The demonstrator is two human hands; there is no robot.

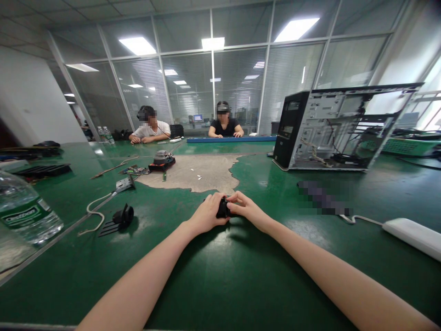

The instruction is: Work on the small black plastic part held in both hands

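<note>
Black part is between my hands in the head view, on or just above the green counter, I cannot tell which, on my side of the pale patch. My left grip curls closed around its left side. My right grip is half bent, thumb at the other side; whether it pinches, I cannot tell. I judge this a two-handed handling step; the next move calls for a steady left hold and careful right fingertips.

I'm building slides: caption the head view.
Left hand holds a black part, right hand touching it, at a green table bearing an open computer case.
</note>
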